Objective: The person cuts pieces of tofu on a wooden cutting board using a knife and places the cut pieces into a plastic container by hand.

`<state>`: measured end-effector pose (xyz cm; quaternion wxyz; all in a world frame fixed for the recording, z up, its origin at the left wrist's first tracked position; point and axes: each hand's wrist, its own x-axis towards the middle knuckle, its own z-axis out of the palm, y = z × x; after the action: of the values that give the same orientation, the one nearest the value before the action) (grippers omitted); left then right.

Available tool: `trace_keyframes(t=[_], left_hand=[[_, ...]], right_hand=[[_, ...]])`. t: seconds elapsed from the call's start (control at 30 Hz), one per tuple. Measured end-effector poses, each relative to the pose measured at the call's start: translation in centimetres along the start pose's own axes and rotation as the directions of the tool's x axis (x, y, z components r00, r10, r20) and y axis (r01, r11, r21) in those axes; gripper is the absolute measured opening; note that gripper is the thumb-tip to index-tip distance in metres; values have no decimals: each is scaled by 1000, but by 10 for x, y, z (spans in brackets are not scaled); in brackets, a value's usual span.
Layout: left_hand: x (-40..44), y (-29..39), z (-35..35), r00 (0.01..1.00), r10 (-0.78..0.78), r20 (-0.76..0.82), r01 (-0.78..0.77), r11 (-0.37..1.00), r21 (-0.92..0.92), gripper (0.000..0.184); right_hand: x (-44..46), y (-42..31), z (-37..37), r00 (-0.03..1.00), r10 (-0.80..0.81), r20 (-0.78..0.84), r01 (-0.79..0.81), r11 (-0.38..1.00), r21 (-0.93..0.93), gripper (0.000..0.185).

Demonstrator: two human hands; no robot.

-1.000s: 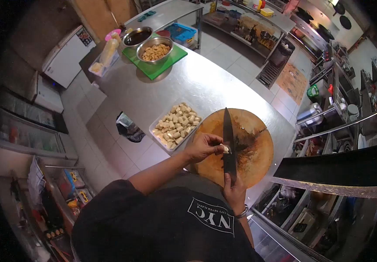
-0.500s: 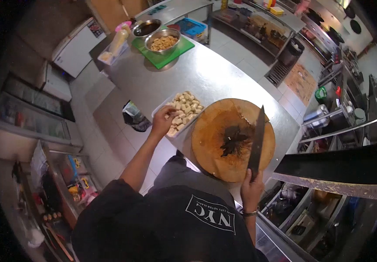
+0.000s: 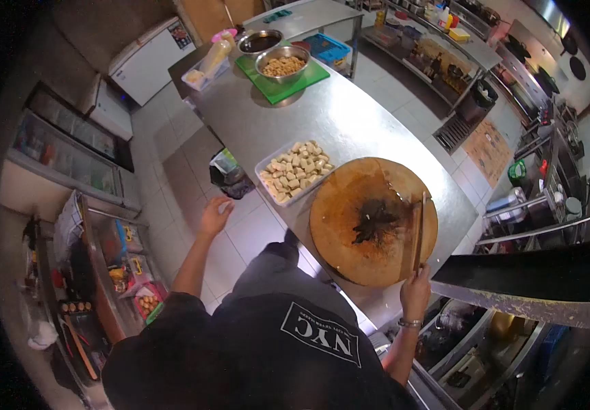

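In my right hand is the handle of a long kitchen knife. Its blade lies over the right side of a round wooden chopping board, turned nearly edge-on to me. Dark wet marks stain the board's middle. My left hand hangs in the air left of the table, its fingers loosely bent and nothing visible in them. Between that hand and the board stands a clear plastic container full of pale, chunky cut pieces.
Farther along the steel table a green cutting board carries a metal bowl of brown pieces. A bowl of dark liquid and a plastic tray stand beside it. A dark bag is at the table's left edge.
My left hand has drawn back from the pale pieces, moving left and off the container. The knife has turned from showing its flat side to nearly edge-on. My view has shifted slightly.
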<state>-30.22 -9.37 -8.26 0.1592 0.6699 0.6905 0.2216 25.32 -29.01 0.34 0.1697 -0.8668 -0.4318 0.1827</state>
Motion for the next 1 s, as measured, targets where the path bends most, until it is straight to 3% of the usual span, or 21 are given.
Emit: trace_keyframes(t=[0.03, 0.1, 0.13, 0.2, 0.27, 0.3, 0.33, 0.37, 0.4, 0.43, 0.5, 0.57, 0.6, 0.63, 0.67, 0.77, 0.83, 0.87, 0.93, 1.0], left_hand=[[-12, -27, 2, 999, -45, 20, 43, 997, 65, 35], [-30, -116, 28, 992, 94, 79, -113, 948, 298, 39], [-37, -131, 32, 993, 87, 75, -105, 951, 292, 39], [-61, -165, 31, 913, -221, 342, 131, 955, 267, 39], [-89, -205, 35, 856, -354, 377, 226, 912, 342, 40], [-100, -243, 45, 743, -481, 466, 339, 870, 357, 45], [-112, -270, 51, 641, -602, 475, 389, 789, 475, 56], [-131, -301, 47, 661, -463, 591, 314, 886, 342, 60], [-140, -352, 63, 608, -446, 657, 309, 895, 321, 62], [-139, -371, 70, 627, -442, 641, 170, 881, 441, 66], [-145, -373, 30, 558, -636, 533, 426, 771, 474, 66], [-146, -405, -11, 557, -622, 550, 480, 782, 397, 60], [-144, -425, -33, 569, -612, 549, 532, 783, 322, 59], [-144, -449, -48, 575, -610, 546, 533, 785, 316, 59], [-149, -474, -61, 608, -634, 478, 575, 766, 286, 56], [-136, -512, -117, 677, -629, 382, 606, 771, 196, 46], [-123, -526, -143, 706, -703, 80, 699, 674, -239, 38], [-116, -543, -147, 710, -700, 75, 694, 678, -242, 38], [-130, -606, -129, 887, -415, -201, 399, 909, -119, 34], [-132, -597, -145, 864, -461, -204, 438, 887, -149, 34]], right_hand=[[-1, 3, 1, 1000, 14, 2, -14, 1000, -10, 34], [1, -1, 5, 998, -11, -61, 10, 1000, -14, 32], [-1, -7, 4, 998, -18, -61, 17, 1000, -22, 32], [-17, -23, 0, 989, 5, -145, 6, 997, 77, 33], [-37, -64, 0, 984, 20, -176, 5, 990, 141, 35], [-50, -87, 1, 974, 66, -215, -19, 977, 212, 37], [-63, -114, 3, 977, -14, -212, 76, 954, 291, 40], [-70, -136, 15, 967, -100, -233, 184, 909, 375, 43], [-73, -137, 42, 962, -138, -237, 227, 887, 402, 47], [-69, -151, 72, 956, -173, -236, 262, 866, 426, 51], [-90, -244, 87, 983, -55, 177, -63, 801, 596, 50], [-75, -262, 180, 898, -435, 61, 355, 801, 483, 53], [-81, -311, 196, 839, -543, 46, 478, 773, 417, 48], [-87, -365, 210, 766, -642, 31, 594, 724, 350, 44], [-88, -413, 224, 618, -784, -60, 769, 587, 253, 38], [-110, -534, 262, 664, -702, 257, 623, 710, 328, 39], [-116, -596, 284, 557, -808, 191, 731, 586, 351, 40], [-111, -617, 300, 555, -811, 184, 734, 582, 351, 40], [-101, -652, 339, 368, -930, -2, 854, 337, 397, 40], [-96, -681, 369, 370, -928, 39, 845, 354, 401, 40]])
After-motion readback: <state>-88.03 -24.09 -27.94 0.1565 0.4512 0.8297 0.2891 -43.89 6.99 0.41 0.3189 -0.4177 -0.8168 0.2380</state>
